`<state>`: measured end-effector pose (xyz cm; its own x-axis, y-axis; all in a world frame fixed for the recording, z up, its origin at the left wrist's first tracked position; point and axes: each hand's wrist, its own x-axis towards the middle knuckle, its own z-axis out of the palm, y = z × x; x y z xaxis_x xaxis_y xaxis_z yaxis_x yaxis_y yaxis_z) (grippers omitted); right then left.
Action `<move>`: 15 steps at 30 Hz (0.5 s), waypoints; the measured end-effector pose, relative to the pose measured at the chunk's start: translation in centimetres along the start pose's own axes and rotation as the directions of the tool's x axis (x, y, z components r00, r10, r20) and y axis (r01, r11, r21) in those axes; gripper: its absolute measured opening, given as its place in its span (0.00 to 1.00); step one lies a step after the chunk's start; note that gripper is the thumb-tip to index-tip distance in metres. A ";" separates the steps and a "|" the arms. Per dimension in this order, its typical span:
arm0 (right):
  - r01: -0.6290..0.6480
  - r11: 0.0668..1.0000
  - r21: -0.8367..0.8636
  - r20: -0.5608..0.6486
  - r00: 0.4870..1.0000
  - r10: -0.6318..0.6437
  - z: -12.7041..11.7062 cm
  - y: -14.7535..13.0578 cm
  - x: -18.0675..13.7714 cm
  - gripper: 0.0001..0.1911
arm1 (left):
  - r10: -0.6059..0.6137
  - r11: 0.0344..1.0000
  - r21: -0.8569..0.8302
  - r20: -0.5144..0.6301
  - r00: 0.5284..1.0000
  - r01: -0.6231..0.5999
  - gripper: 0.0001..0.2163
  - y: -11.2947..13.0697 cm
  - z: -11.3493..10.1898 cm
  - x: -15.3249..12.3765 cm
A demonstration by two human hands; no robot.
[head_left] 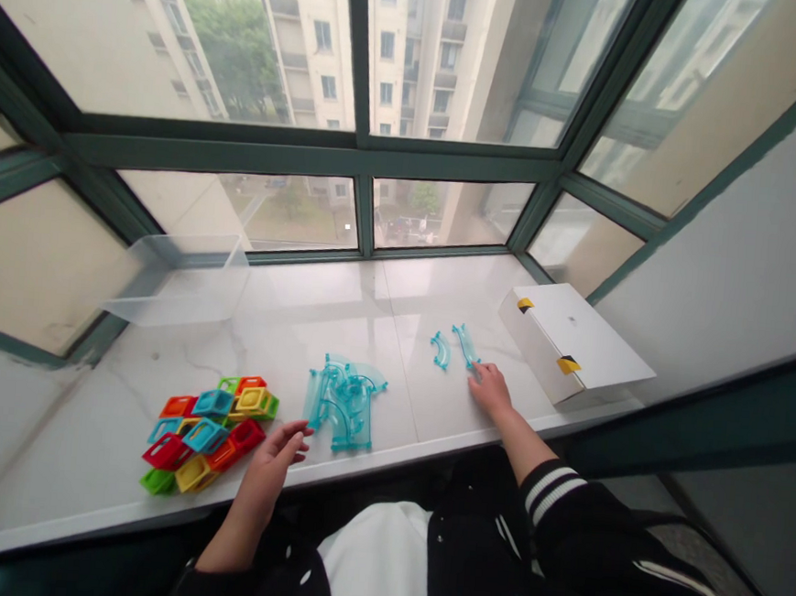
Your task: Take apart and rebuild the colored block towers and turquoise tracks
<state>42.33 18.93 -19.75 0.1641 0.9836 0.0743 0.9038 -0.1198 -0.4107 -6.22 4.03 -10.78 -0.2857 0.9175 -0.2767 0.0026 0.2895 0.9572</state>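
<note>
My right hand (491, 390) lies on the white sill with its fingertips on the near end of a straight clear-blue track piece (466, 344); the fingers look stretched flat. A curved blue track piece (441, 349) lies just left of it. My left hand (273, 461) hovers at the sill's front edge with its fingers loosely spread and nothing in them. It sits between a pile of clear-blue track pieces (343, 400) and a heap of coloured square frames (208, 430).
A clear plastic tub (179, 279) stands at the back left by the window. A white box (573, 347) with yellow-black tape marks sits at the right end of the marble sill (397, 307). Window frames enclose the far side.
</note>
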 end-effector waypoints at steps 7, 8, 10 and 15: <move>0.002 0.985 0.170 -0.110 0.994 0.017 0.1 -0.3 -1.7 0.25 | 0.039 0.998 0.055 0.018 0.999 -0.040 0.28 -0.2 -1.5 0.5; 0.011 0.976 0.217 -0.140 0.990 0.020 0.2 -0.4 -2.2 0.24 | 0.068 0.993 0.093 0.005 0.998 -0.068 0.27 -0.4 -1.6 0.7; 0.046 0.952 0.301 -0.173 0.985 0.007 0.5 -0.9 -3.5 0.23 | 0.143 0.969 0.205 -0.025 0.989 -0.135 0.24 -0.6 -1.7 1.1; 0.150 0.878 0.454 -0.105 0.988 -0.114 0.5 -3.7 -6.4 0.20 | 0.257 0.881 0.415 -0.015 0.966 -0.228 0.21 -1.0 -1.4 3.2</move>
<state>37.68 13.13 -19.18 0.1002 0.9714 0.2155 0.6392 0.1031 -0.7621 -8.43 6.24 -12.54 -0.2902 0.9568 -0.0202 0.4652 0.1594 0.8708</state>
